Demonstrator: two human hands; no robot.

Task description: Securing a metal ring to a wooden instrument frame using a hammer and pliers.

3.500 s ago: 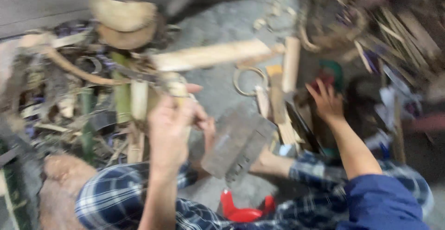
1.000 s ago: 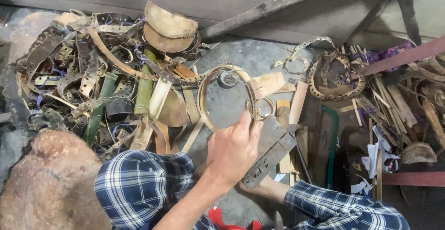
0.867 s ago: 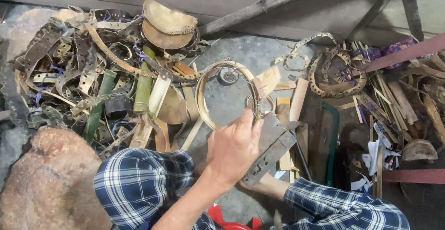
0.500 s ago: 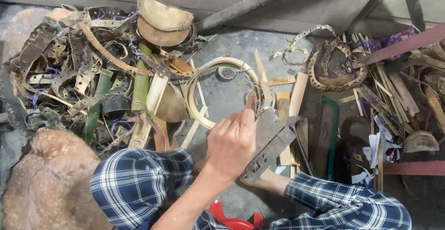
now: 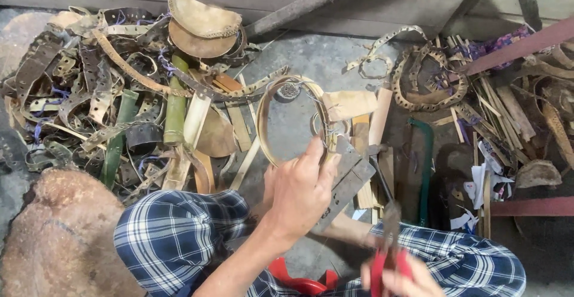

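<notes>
Gripping a bamboo hoop (image 5: pixel 281 120), the left hand (image 5: pixel 299 192) clenches; right hand (image 5: pixel 397 279) grasps red-handled pliers (image 5: pixel 385 255).

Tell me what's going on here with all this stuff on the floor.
A person in blue plaid trousers sits on a concrete floor among heaps of perforated strips and bamboo pieces. The left hand holds a bent bamboo hoop up by its rim, where thin wire is wound. The right hand grips red-handled pliers low down, apart from the hoop. A flat metal blade lies under the left hand.
</notes>
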